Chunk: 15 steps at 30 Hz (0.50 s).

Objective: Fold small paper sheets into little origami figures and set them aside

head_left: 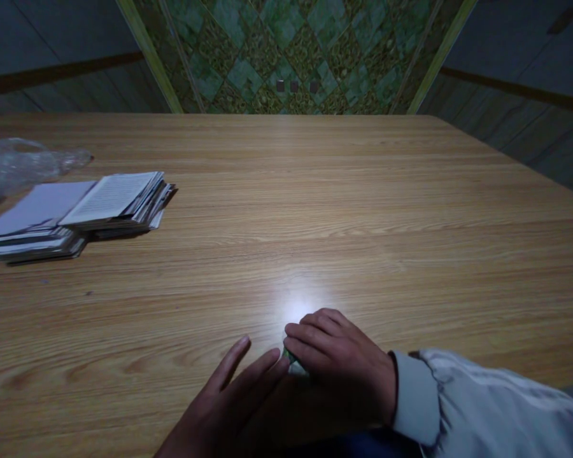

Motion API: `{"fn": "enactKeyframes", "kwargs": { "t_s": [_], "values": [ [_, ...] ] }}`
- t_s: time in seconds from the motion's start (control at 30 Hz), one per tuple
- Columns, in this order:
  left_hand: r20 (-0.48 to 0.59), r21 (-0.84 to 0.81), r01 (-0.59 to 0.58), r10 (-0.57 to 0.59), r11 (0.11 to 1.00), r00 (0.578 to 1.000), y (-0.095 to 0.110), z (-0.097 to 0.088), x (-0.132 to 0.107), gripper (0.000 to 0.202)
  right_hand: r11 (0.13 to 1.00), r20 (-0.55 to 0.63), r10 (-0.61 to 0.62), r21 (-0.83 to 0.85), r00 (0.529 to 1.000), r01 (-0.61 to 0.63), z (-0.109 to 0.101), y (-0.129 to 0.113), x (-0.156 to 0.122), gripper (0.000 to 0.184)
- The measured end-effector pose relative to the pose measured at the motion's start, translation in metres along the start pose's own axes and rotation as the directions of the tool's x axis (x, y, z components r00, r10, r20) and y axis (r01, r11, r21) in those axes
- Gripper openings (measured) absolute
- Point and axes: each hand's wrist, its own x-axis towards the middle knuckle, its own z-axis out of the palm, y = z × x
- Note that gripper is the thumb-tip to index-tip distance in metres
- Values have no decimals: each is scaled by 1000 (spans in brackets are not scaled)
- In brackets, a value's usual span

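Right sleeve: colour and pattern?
The right sleeve is pale grey, with whitish stripes running along the arm. It shows in the head view.

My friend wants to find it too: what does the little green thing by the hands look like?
On the big wood-grained table, look low in the middle, where the left hand and right hand come together. Peeking out between them is the little green thing, mostly hidden. Its green stands out from the brown wood.
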Motion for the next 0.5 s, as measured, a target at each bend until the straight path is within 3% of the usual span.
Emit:
{"fn": "enactKeyframes", "kwargs": {
  "t_s": [0.1,0.13,0.3,0.37,0.43,0.47,0.5],
  "values": [
    [-3,148,-97,99,984,995,9,0,3,54,1000,26,-1,22,1000,1,6,-17,-11,69],
    [13,170,-108,108,980,994,13,-1,6,50,1000,12,-16,-14,1000,16,8,-20,-13,74],
    [-31,154,-133,139,979,990,20,-6,23,32,981,-1,14,-191,1000,-14,26,-34,-17,21],
    [-20,126,-131,135,983,991,20,-3,22,32,974,-150,-14,-226,989,-20,39,-41,-22,24],
    [-27,25,-136,136,990,990,21,4,16,37,973,-288,47,-202,957,-109,54,-49,-29,24],
    [-35,-113,-109,106,988,994,23,9,12,41,972,-329,79,-186,941,-146,60,-53,-31,24],
    [-58,-253,-12,-3,968,998,24,13,8,39,977,-336,76,-164,939,-137,64,-56,-33,23]
  ]
}}
